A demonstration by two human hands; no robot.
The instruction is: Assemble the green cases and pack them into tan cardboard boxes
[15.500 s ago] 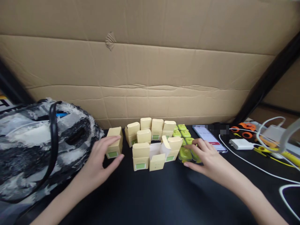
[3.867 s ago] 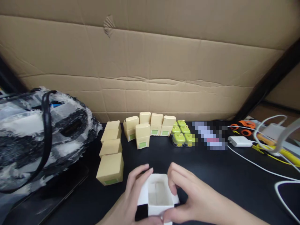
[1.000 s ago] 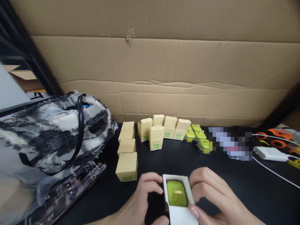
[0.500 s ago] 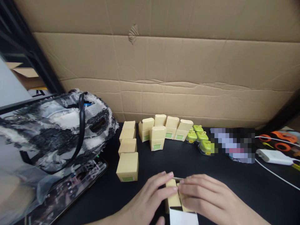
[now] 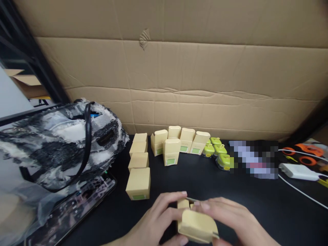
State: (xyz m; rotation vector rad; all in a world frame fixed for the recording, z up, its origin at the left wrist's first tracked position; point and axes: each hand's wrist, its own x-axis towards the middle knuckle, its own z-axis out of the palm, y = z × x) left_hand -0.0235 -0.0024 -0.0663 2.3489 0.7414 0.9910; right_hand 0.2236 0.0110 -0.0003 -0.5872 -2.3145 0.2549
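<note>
A small cream cardboard box (image 5: 198, 223) with its lid flap partly raised is between my two hands at the front of the black table. My left hand (image 5: 160, 217) grips its left side, fingers curled along the wall and thumb low at the front. On the right, my right hand (image 5: 230, 215) closes over the far right edge, its thumb near the lid's lower right corner. The inside of the box is mostly hidden by the flap and fingers. Beyond my left hand stands a closed cream box (image 5: 139, 182) with a green label.
Two more closed boxes (image 5: 138, 160) line up behind it. Several boxes with raised lids (image 5: 171, 152) stand at the back centre, beside several green-lidded containers (image 5: 224, 161). A fluffy black-and-white bag (image 5: 66, 136) and a tablet (image 5: 74, 208) lie left; a white charger (image 5: 299, 171) lies right.
The lid flap has swung up and over toward the box opening, now showing its cream outer face instead of white. Both hands have shifted slightly, the right one moving to the flap's side.
</note>
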